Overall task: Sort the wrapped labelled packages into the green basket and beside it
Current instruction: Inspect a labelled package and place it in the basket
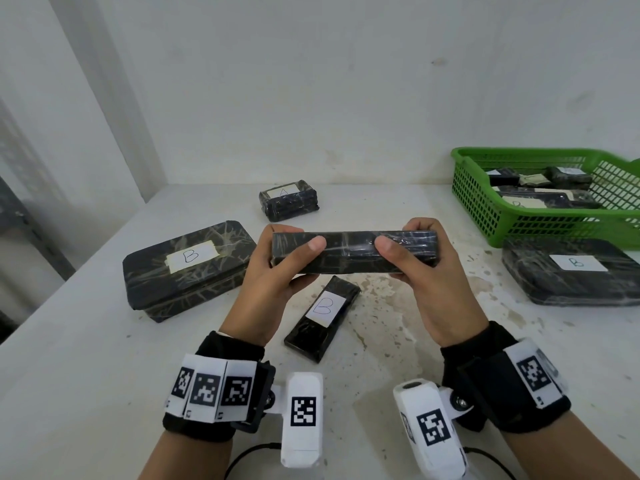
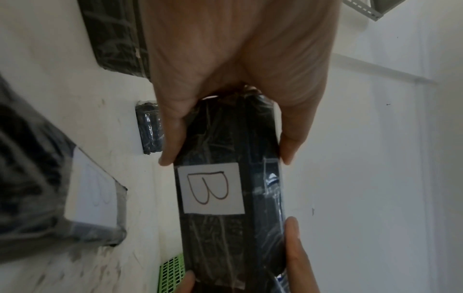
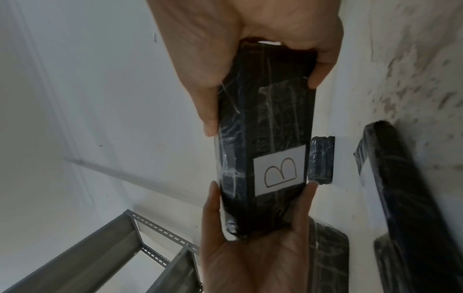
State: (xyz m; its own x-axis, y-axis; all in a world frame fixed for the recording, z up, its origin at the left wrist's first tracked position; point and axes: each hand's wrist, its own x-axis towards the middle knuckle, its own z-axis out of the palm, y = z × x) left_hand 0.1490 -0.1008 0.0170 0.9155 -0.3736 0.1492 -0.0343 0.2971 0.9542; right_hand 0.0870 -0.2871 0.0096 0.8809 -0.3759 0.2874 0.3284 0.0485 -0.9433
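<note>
Both hands hold a long black wrapped package (image 1: 353, 252) level above the table's middle. My left hand (image 1: 277, 268) grips its left end, my right hand (image 1: 426, 268) its right end, thumbs on the near face. Its white label marked B (image 2: 211, 189) faces away from the head camera and shows in both wrist views (image 3: 279, 170). The green basket (image 1: 491, 209) stands at the back right with several wrapped packages inside. A flat package marked B (image 1: 571, 270) lies just in front of the basket.
On the table lie a large package marked B (image 1: 188, 268) at left, a narrow one marked B (image 1: 322, 318) under my hands, and a small one marked A (image 1: 289, 200) near the back wall. Grey metal shelving (image 3: 100, 257) stands off the table's left.
</note>
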